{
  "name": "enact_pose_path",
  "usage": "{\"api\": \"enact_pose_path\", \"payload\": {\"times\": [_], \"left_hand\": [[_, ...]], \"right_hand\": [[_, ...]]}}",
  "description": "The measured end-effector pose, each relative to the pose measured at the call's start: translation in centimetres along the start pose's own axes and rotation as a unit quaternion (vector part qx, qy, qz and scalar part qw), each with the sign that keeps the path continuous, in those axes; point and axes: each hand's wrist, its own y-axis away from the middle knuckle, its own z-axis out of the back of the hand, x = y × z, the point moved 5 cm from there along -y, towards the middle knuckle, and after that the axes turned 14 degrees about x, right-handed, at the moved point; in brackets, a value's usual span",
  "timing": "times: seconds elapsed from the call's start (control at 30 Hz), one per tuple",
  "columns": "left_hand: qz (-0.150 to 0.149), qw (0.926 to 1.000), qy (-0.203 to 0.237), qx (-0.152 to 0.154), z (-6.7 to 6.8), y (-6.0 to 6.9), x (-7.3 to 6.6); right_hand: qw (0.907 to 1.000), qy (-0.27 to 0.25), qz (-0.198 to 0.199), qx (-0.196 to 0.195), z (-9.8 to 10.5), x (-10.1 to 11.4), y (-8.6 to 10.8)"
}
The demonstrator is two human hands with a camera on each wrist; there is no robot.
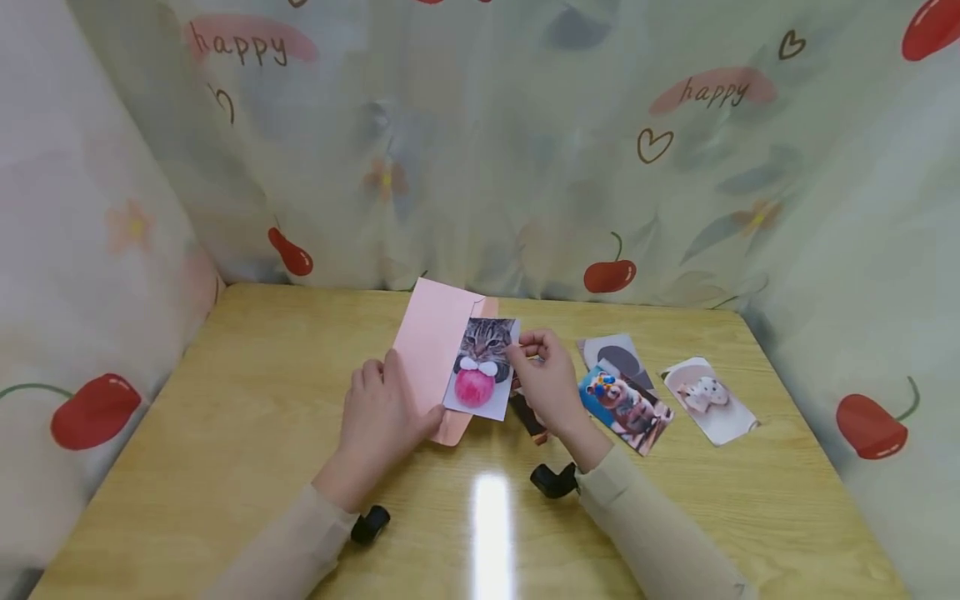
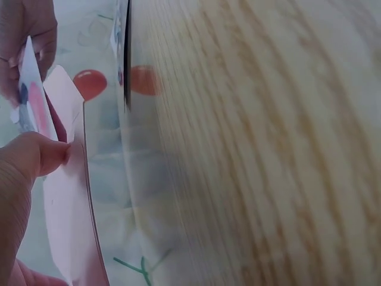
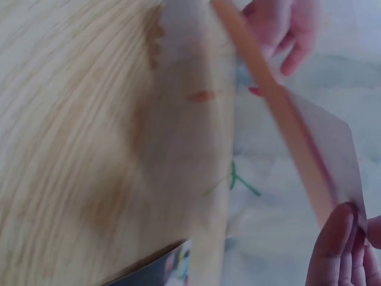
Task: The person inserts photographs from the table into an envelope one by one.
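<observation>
Envelope [image 1: 435,342] in the grasp of the left hand [image 1: 378,408] is held over the tabletop [image 1: 262,417], near the middle of its far edge, as the right hand [image 1: 549,379] pinches the right edge of a cat card [image 1: 483,367] beside the flap. Toward the tabletop's far right corner, a blue card [image 1: 622,404] overlaps a grey card [image 1: 611,354], with a white card [image 1: 708,400] near them.

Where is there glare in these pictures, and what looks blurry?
Head view: a bright white glare streak on the table, while the cat card reads clearly; left wrist view: the table's grain looks soft; right wrist view: the envelope is blurred toward its upper end.
</observation>
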Motion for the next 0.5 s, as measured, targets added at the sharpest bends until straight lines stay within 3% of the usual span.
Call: {"api": "enact_pose_path", "payload": {"times": [0.2, 0.5], "left_hand": [[-0.001, 1.0, -0.008, -0.002, 0.22, -0.23, -0.05], [0.008, 0.9999, -0.002, 0.011, 0.09, -0.28, 0.03]], "right_hand": [[0.9996, -0.019, -0.006, 0.02, -0.21, 1.13, 0.04], [0.9985, -0.018, -0.037, 0.037, -0.84, 0.33, -0.41]]}}
